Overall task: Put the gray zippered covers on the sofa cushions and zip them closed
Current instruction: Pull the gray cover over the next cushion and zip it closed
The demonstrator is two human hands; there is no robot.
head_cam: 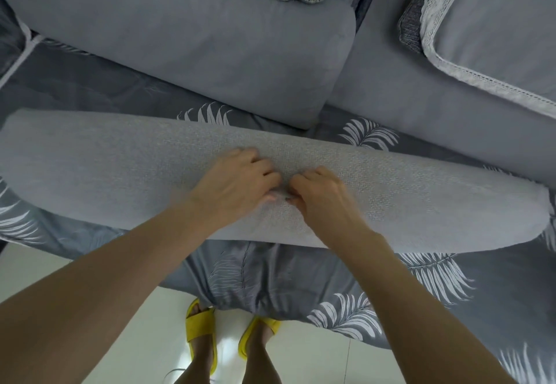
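Left grip [237,179] and right grip [325,200]: fingers curled, knuckles almost touching, both pinching cloth at mid-length of the gray cushion cover [120,170]. Cover, filled, lies crosswise on a leaf-print sheet [451,278]. Smooth gray cushion [210,47] behind it. Yellow slippers [200,329] on the floor [316,362] in front.

Two bare forearms reach forward from the lower corners and converge at the centre. The left hand [237,180] and right hand [323,197] sit knuckles up, almost touching. Each hand's fingers are curled under and pinch the gray cover [120,170]. Both wrists are roughly straight.
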